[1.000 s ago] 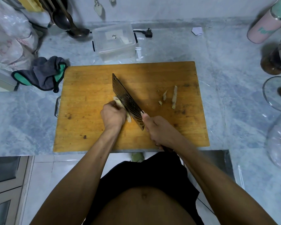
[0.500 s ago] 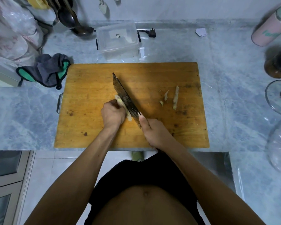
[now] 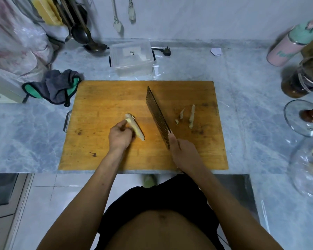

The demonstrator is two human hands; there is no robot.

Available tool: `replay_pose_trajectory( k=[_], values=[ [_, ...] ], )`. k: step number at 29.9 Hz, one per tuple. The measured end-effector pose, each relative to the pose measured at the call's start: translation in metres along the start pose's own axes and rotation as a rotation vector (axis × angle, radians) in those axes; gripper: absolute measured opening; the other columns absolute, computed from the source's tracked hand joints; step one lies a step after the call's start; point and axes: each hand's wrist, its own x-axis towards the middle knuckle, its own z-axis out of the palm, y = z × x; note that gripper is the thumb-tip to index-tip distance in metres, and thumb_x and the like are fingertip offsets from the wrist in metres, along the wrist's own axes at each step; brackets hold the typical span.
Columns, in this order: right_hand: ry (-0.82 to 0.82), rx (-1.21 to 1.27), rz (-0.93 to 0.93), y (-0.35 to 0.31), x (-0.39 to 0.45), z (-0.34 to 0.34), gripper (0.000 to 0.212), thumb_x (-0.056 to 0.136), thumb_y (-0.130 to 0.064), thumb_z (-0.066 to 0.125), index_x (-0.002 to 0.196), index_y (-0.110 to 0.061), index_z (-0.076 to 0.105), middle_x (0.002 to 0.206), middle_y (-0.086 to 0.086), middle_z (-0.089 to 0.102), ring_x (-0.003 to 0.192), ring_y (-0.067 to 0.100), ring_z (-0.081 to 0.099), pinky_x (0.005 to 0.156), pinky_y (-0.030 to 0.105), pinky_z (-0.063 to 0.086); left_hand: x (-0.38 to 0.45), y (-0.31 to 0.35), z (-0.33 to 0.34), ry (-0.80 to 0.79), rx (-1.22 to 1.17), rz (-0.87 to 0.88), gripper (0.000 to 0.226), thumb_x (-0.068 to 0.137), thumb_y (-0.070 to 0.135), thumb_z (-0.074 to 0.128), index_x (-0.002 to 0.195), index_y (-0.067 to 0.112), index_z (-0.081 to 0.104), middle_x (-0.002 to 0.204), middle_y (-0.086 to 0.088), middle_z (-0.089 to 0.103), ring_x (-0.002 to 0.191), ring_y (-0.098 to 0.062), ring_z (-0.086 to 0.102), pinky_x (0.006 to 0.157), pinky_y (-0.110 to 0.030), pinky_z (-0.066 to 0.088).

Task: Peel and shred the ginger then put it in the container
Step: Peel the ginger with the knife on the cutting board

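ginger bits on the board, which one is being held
The big ginger piece left of the knife, gripped by the left hand. The small peelings lie loose right of the blade.

Bare arms (image 3: 90, 192), black shorts (image 3: 161, 199)

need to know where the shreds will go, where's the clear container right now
In the head view the clear container sits on the counter just behind the cutting board's far edge, left of centre, between the ladle and the black plug.
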Motion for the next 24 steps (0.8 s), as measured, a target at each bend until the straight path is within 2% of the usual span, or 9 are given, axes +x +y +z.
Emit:
replay_pose_trajectory(
  k=[2, 6, 9, 12, 15, 17, 18, 21, 24],
  values=[
    [-0.005, 0.003, -0.014, -0.004, -0.002, 0.002, 0.061, 0.104, -0.055, 0.019, 0.069, -0.020, 0.055, 0.076, 0.006, 0.063, 0.076, 0.023, 0.060, 0.071, 0.032, 0.042, 0.000, 0.001, 0.002, -0.005, 0.001, -0.003, 0.038, 0.093, 0.013, 0.060, 0.131, 0.016, 0.060, 0.086, -0.005, 0.071, 0.068, -0.020, 0.064, 0.081, -0.045, 0.060],
    [-0.031, 0.027, -0.007, -0.008, -0.006, 0.005, 0.064, 0.104, -0.056, 0.020, 0.075, -0.016, 0.060, 0.079, 0.006, 0.065, 0.077, 0.020, 0.062, 0.072, 0.032, 0.045, 0.002, 0.003, 0.003, 0.008, 0.067, 0.029, 0.044, 0.086, 0.030, 0.069, 0.128, 0.021, 0.063, 0.110, -0.003, 0.071, 0.099, -0.030, 0.069, 0.091, -0.045, 0.056],
    [-0.022, 0.058, -0.001, -0.005, -0.008, 0.002, 0.062, 0.104, -0.055, 0.022, 0.072, -0.016, 0.059, 0.069, 0.002, 0.060, 0.066, 0.017, 0.058, 0.061, 0.029, 0.042, 0.002, 0.004, 0.002, 0.003, 0.091, 0.069, 0.039, 0.088, 0.025, 0.069, 0.127, 0.019, 0.064, 0.111, 0.002, 0.068, 0.100, -0.027, 0.068, 0.093, -0.043, 0.055],
    [-0.010, 0.091, 0.001, -0.003, -0.008, -0.004, 0.062, 0.104, -0.055, 0.026, 0.071, -0.014, 0.059, 0.061, -0.003, 0.056, 0.058, 0.013, 0.055, 0.058, 0.028, 0.041, 0.004, 0.000, -0.002, 0.034, 0.109, 0.125, 0.032, 0.091, 0.017, 0.065, 0.122, 0.019, 0.067, 0.109, 0.000, 0.069, 0.102, -0.022, 0.066, 0.097, -0.040, 0.053],
    [-0.013, 0.115, 0.003, -0.003, -0.008, -0.009, 0.061, 0.103, -0.056, 0.027, 0.067, -0.016, 0.056, 0.057, -0.005, 0.054, 0.052, 0.011, 0.052, 0.056, 0.026, 0.041, 0.007, -0.003, -0.003, 0.065, 0.123, 0.140, 0.029, 0.092, 0.019, 0.066, 0.121, 0.015, 0.068, 0.113, -0.001, 0.069, 0.105, -0.019, 0.064, 0.101, -0.035, 0.050],
    [-0.022, 0.113, -0.007, -0.004, -0.008, -0.010, 0.062, 0.103, -0.057, 0.026, 0.067, -0.016, 0.056, 0.056, -0.004, 0.054, 0.051, 0.010, 0.052, 0.057, 0.026, 0.042, 0.006, 0.002, 0.001, 0.072, 0.160, 0.162, 0.036, 0.091, 0.026, 0.069, 0.122, 0.010, 0.067, 0.104, 0.002, 0.067, 0.100, -0.015, 0.060, 0.097, -0.024, 0.045],
    [-0.024, 0.113, -0.013, -0.005, -0.007, -0.010, 0.063, 0.103, -0.057, 0.026, 0.068, -0.015, 0.057, 0.056, -0.004, 0.054, 0.050, 0.009, 0.052, 0.057, 0.026, 0.042, 0.005, 0.005, 0.003, 0.075, 0.183, 0.177, 0.040, 0.089, 0.032, 0.071, 0.122, 0.009, 0.067, 0.099, 0.002, 0.066, 0.097, -0.014, 0.059, 0.092, -0.022, 0.044],
    [-0.014, 0.107, -0.030, -0.008, -0.003, -0.010, 0.072, 0.103, -0.058, 0.027, 0.076, -0.002, 0.064, 0.057, -0.002, 0.057, 0.051, 0.011, 0.054, 0.059, 0.029, 0.044, 0.001, 0.013, 0.013, 0.098, 0.310, 0.235, 0.053, 0.083, 0.047, 0.074, 0.119, 0.008, 0.068, 0.101, -0.005, 0.071, 0.097, -0.022, 0.064, 0.085, -0.029, 0.051],
    [0.009, 0.079, -0.057, -0.008, -0.001, -0.011, 0.076, 0.101, -0.060, 0.028, 0.083, 0.002, 0.066, 0.061, 0.002, 0.060, 0.058, 0.016, 0.058, 0.062, 0.033, 0.047, -0.004, 0.021, 0.020, 0.088, 0.386, 0.299, 0.043, 0.083, 0.041, 0.074, 0.113, 0.009, 0.070, 0.101, -0.006, 0.072, 0.094, -0.024, 0.067, 0.077, -0.032, 0.055]
  ],
)
